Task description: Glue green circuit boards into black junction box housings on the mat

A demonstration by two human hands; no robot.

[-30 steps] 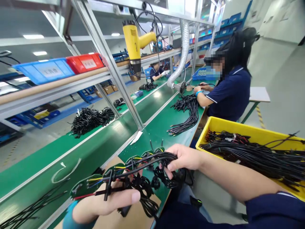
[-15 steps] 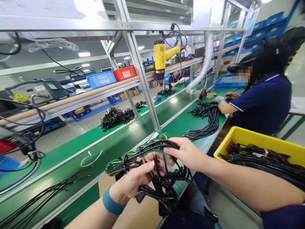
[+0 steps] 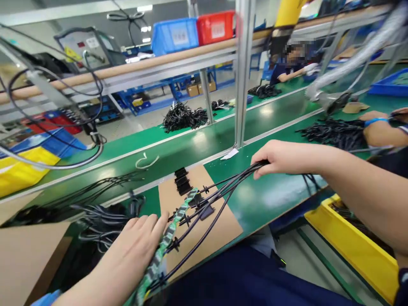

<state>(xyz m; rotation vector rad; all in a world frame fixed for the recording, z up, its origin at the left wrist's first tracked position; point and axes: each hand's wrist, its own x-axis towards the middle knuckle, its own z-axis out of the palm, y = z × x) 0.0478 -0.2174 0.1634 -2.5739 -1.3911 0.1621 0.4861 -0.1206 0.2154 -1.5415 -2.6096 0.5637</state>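
Observation:
My left hand (image 3: 143, 238) rests palm down along the left side of a long green circuit board strip (image 3: 170, 231). Its fingers look laid out flat and close to the strip; their tips are partly hidden. Black cables (image 3: 216, 197) with small black grommets run from the strip up to the right. Around their gathered far part my right hand (image 3: 266, 159) is closed, above the green bench. Beneath the strip lies a cardboard sheet (image 3: 223, 227), with black rectangular parts (image 3: 182, 180) on it.
Loose black cables (image 3: 102, 225) lie left of my left hand, near a cardboard box (image 3: 28, 255). A yellow bin (image 3: 350, 242) stands at the right. A metal post (image 3: 244, 76) rises behind the bench. A co-worker's hand (image 3: 379, 117) is at far right, by a cable pile (image 3: 334, 134).
The cable bundle, formerly coiled between both hands, is stretched out. My right hand has drawn the cables rightward; my left hand is down beside the strip. The view has turned left.

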